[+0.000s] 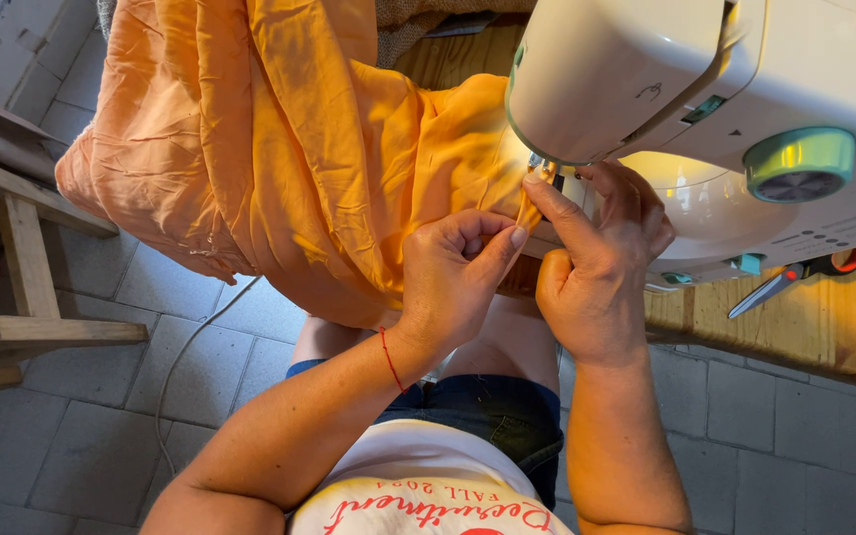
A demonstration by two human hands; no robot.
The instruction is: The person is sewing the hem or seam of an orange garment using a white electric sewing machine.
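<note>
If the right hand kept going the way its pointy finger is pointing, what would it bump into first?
The right hand points its forefinger up toward the needle area under the white sewing machine. It would probably meet the orange fabric edge there first, then the machine's metal foot, though depth is hard to judge from above.

You are handling thin, matt orange cloth (279, 149), finely creased. The sewing machine (705, 99) housing is smooth, glossy white plastic. The tabletop (824, 327) is grained wood. The floor (81, 416) is matt, rough stone paving.
</note>
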